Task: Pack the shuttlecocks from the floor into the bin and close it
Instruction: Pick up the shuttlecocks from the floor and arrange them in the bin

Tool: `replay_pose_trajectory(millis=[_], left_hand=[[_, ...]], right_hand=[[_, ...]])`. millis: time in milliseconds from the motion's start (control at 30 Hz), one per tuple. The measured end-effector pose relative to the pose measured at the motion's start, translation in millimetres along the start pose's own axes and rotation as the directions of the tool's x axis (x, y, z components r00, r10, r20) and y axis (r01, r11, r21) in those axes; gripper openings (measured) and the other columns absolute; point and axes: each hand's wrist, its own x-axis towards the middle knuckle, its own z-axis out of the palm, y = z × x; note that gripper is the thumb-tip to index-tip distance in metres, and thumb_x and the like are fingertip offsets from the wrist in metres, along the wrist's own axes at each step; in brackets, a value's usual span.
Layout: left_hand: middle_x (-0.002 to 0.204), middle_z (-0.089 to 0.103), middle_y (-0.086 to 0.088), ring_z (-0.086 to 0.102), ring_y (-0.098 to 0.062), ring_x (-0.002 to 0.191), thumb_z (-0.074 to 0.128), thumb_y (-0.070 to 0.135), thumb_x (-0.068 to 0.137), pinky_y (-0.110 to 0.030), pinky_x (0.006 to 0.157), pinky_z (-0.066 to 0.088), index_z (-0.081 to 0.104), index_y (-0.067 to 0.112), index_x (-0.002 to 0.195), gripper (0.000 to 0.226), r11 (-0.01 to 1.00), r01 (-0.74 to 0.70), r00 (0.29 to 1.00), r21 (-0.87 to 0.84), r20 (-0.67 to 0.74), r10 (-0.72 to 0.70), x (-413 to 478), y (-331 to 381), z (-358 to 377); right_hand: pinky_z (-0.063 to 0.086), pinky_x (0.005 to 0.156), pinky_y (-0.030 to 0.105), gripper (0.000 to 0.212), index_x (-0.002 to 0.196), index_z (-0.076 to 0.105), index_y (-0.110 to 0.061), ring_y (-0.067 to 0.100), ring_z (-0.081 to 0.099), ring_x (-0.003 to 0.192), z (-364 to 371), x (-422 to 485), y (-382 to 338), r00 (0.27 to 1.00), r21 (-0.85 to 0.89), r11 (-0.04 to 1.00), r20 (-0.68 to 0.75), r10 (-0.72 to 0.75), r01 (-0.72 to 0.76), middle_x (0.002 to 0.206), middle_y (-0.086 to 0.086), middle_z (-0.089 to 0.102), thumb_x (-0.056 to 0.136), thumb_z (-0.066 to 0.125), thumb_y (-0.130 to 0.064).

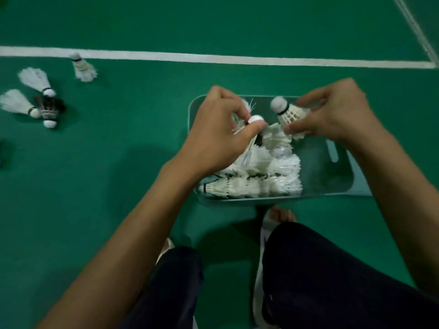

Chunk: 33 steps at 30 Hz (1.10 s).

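Note:
A pale green bin (pixel 342 186) sits on the green floor, open, with several white shuttlecocks (pixel 266 179) stacked inside. Over its left part my left hand (pixel 213 129) pinches a white shuttlecock (pixel 255 119) by its cork end. My right hand (pixel 332 112) holds another white shuttlecock (pixel 288 112) by its feathers above the bin, cork pointing up-left. On the floor at the left lie more shuttlecocks: one white (pixel 82 67), two white (pixel 35 79) (pixel 17 102), and a dark-feathered one (pixel 48 109). No lid is visible.
A white court line (pixel 237 60) runs across the floor behind the bin, and another line (pixel 418 29) slants at the far right. My legs in dark trousers (pixel 320 269) and shoes (pixel 257 281) are just in front of the bin.

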Motion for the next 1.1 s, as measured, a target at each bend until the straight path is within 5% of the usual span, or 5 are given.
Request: replay_pose_trajectory(millis=[233,367,500,667,1100], left_hand=[[0.098,0.055,0.008,0.058,-0.002,0.083,0.074,0.046,0.088,-0.023,0.078,0.050,0.072,0.021,0.083,0.026,0.994,0.113,0.993,0.009,-0.026,-0.113,-14,-10,31],[0.102,0.066,0.003,0.059,0.000,0.063,0.068,0.058,0.087,-0.020,0.061,0.045,0.072,0.028,0.076,0.032,0.990,0.138,0.990,0.022,0.029,-0.139,-4,-15,39],[0.082,0.072,0.004,0.052,-0.005,0.048,0.069,0.049,0.091,-0.022,0.050,0.041,0.074,0.021,0.075,0.033,0.987,0.145,0.989,-0.073,0.042,-0.143,13,-10,49],[0.076,0.067,0.014,0.065,-0.023,0.074,0.072,0.039,0.092,-0.036,0.067,0.054,0.076,0.019,0.075,0.027,0.957,0.222,0.975,-0.187,0.037,-0.219,20,-5,64],[0.088,0.072,-0.020,0.054,-0.028,0.063,0.069,0.040,0.094,-0.037,0.060,0.048,0.076,0.010,0.081,0.033,0.913,0.253,0.966,-0.319,0.024,-0.259,20,-18,67]], right_hand=[[0.046,0.065,0.039,0.019,0.083,0.058,-0.001,0.042,0.060,0.080,46,-1,57,0.988,-0.538,0.841,-0.091,-0.124,0.056,0.075,0.019,0.052,0.071,0.067,0.009],[0.041,0.061,0.036,0.037,0.065,0.034,-0.007,0.037,0.055,0.073,65,8,62,0.975,-0.621,0.768,-0.020,-0.219,0.160,0.064,0.010,0.036,0.075,0.063,0.015],[0.039,0.059,0.035,0.030,0.079,0.047,-0.007,0.032,0.047,0.067,83,30,70,0.977,-0.536,0.823,0.018,-0.212,0.189,0.066,0.005,0.039,0.075,0.073,0.006],[0.051,0.061,0.038,0.042,0.097,0.057,-0.008,0.032,0.057,0.073,92,41,85,0.982,-0.365,0.914,0.016,-0.187,0.180,0.083,0.011,0.061,0.066,0.084,0.000],[0.058,0.093,0.046,0.037,0.101,0.058,-0.010,0.031,0.066,0.104,81,49,97,0.912,0.229,0.909,0.307,0.273,-0.349,0.104,0.009,0.062,0.077,0.084,0.000]])
